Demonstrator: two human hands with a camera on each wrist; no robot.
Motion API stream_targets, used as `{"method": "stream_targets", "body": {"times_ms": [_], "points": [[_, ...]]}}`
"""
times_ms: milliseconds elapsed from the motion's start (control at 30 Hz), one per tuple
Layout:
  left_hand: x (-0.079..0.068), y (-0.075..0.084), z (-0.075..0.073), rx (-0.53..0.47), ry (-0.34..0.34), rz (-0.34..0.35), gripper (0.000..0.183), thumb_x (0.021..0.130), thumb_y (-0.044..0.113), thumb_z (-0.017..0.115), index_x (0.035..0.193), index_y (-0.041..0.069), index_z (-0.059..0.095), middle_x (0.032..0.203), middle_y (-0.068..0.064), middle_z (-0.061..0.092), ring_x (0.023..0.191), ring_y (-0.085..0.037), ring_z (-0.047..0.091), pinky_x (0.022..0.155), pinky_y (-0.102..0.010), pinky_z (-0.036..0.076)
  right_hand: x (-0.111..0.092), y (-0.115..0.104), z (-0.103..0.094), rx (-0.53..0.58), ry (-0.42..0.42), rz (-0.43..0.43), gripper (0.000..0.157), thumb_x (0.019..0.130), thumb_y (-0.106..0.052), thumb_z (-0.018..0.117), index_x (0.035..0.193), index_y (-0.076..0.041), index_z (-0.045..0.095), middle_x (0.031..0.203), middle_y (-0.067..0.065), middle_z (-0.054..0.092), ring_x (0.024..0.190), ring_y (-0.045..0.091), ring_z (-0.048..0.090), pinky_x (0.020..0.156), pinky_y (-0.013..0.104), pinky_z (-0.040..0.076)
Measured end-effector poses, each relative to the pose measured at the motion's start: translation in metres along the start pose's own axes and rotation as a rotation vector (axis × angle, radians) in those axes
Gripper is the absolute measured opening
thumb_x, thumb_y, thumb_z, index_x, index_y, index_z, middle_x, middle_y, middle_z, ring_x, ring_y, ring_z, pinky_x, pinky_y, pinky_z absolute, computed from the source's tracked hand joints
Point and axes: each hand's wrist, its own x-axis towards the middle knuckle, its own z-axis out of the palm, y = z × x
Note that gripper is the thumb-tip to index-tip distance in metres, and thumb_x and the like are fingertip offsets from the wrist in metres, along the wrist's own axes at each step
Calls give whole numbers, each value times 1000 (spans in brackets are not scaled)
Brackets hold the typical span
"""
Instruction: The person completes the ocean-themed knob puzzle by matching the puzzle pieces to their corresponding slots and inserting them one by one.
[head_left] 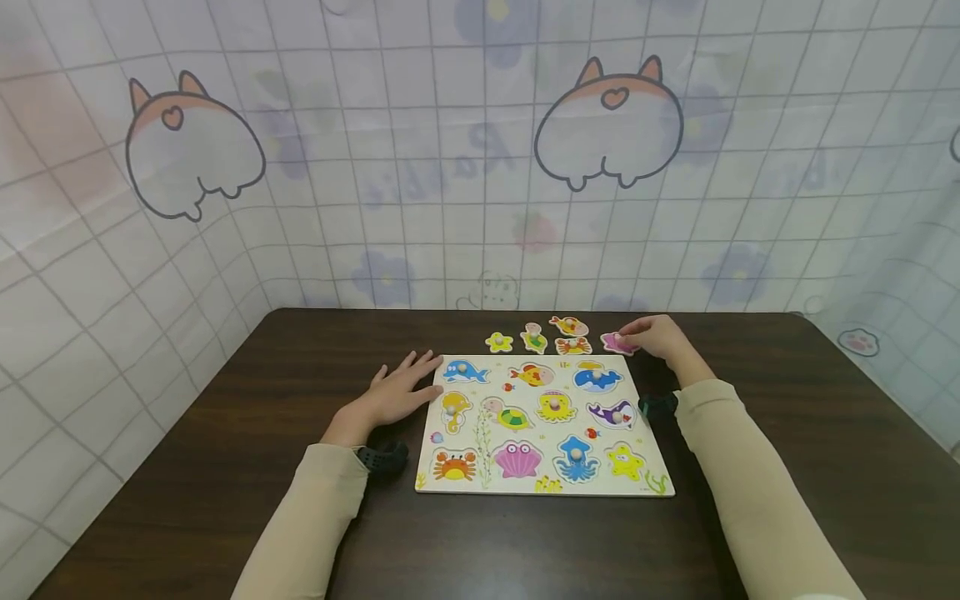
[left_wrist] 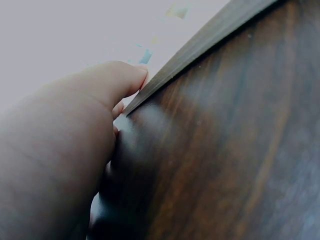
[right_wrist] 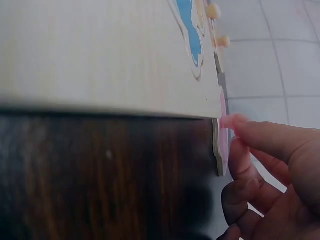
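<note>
You are at a dark table, with a checked cloth behind it. The pink shell is just beyond the board's far edge, near its right corner; you cannot tell whether it touches the table. Your right hand pinches it by its knob between thumb and finger. Beside it, to the left, lie the crab, the fish behind that, then the turtle and the star. Nearer you is the board, with the dolphin, seahorse, octopus, squid and two whales seated in it. Your left hand is spread, its thumb touching the board's left edge.
</note>
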Motion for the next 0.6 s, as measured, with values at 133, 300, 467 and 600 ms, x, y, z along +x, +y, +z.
{"method": "stream_targets", "body": {"times_ms": [133, 300, 467, 600], "points": [[0, 0, -1, 2, 0, 1, 67, 108, 42, 51, 165, 15, 27, 170, -12, 16, 156, -36, 3, 118, -67, -5, 1, -5, 2, -76, -2, 0, 36, 102, -18, 64, 124, 10, 66, 120, 28, 64, 110, 42, 56, 106, 60, 42], [0, 0, 0, -3, -5, 10, 67, 108, 42, 50, 165, 15, 27, 170, -12, 16, 156, -35, 3, 118, -66, -5, 1, -12, 4, -143, 5, 8, 31, 102, -17, 64, 120, 8, 68, 114, 26, 65, 101, 39, 56, 99, 56, 48], [0, 0, -1, 1, -6, 8, 67, 108, 42, 50, 165, 16, 26, 170, -10, 15, 157, -34, 3, 119, -65, -5, -1, -17, 3, -184, 23, 18, 29, 102, -18, 65, 117, 6, 70, 107, 23, 67, 96, 37, 57, 91, 52, 50], [0, -1, -1, 6, -7, 10, 67, 108, 43, 50, 165, 16, 26, 170, -11, 15, 157, -35, 3, 119, -66, -5, -1, -20, 1, -211, 45, 43, 31, 103, -23, 64, 116, 4, 72, 103, 19, 69, 95, 35, 59, 85, 48, 50]]}}
